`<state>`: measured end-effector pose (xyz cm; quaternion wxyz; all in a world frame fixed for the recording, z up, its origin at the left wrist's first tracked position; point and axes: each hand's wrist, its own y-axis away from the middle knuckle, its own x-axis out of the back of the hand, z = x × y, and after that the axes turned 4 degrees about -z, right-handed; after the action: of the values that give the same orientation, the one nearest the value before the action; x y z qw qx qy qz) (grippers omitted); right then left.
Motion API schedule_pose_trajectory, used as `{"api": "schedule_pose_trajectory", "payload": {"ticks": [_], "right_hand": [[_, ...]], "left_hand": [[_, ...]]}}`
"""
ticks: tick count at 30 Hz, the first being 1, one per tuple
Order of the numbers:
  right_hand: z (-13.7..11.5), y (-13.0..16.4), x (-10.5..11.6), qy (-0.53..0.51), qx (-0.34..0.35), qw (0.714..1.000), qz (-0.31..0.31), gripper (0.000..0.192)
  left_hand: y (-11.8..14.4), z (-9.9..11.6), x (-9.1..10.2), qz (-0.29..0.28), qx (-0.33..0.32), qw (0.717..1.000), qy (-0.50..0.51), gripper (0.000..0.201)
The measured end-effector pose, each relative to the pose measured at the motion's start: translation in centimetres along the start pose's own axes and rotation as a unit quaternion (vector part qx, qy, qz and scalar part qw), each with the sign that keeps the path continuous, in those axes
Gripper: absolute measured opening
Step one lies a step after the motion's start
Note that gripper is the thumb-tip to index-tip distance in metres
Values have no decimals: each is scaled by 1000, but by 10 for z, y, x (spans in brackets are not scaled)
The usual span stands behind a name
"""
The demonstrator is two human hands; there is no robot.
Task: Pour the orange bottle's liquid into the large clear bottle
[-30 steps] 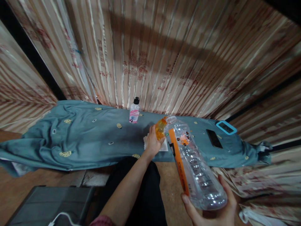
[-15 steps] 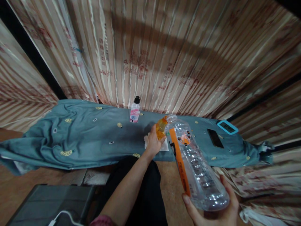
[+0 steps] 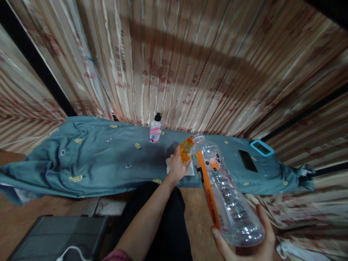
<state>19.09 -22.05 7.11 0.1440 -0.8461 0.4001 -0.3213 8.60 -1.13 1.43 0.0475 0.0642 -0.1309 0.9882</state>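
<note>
My right hand (image 3: 248,241) grips the base of a big clear plastic bottle (image 3: 224,192) with an orange label, tilted so its open neck points away from me. My left hand (image 3: 177,166) holds a small orange bottle (image 3: 186,149) tipped against that neck. Both are held above the near edge of a table covered with a blue-grey cloth (image 3: 95,159). Under my left hand a white tissue (image 3: 190,169) lies on the cloth.
A small pink-labelled bottle with a black cap (image 3: 155,128) stands at the back by the striped curtain (image 3: 190,61). A black phone (image 3: 247,160) and a blue-framed device (image 3: 261,148) lie at the right. A dark box (image 3: 54,235) with a white cable sits lower left.
Both hands hold their bottles mouth to mouth throughout; only slight shifts of the view and of the big bottle's angle.
</note>
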Motion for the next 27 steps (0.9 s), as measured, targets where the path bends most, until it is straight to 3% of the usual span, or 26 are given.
{"api": "schedule_pose_trajectory", "payload": {"ticks": [11, 18, 27], "right_hand": [[-2, -2, 3, 19, 11, 999, 28, 116], [3, 0, 3, -41, -22, 999, -4, 121], [2, -1, 6, -10, 2, 1000, -3, 118]], "left_hand": [[0, -3, -4, 3, -3, 1000, 8, 78], [2, 1, -3, 6, -3, 1000, 6, 82], [5, 8, -2, -5, 12, 1000, -3, 87]]}}
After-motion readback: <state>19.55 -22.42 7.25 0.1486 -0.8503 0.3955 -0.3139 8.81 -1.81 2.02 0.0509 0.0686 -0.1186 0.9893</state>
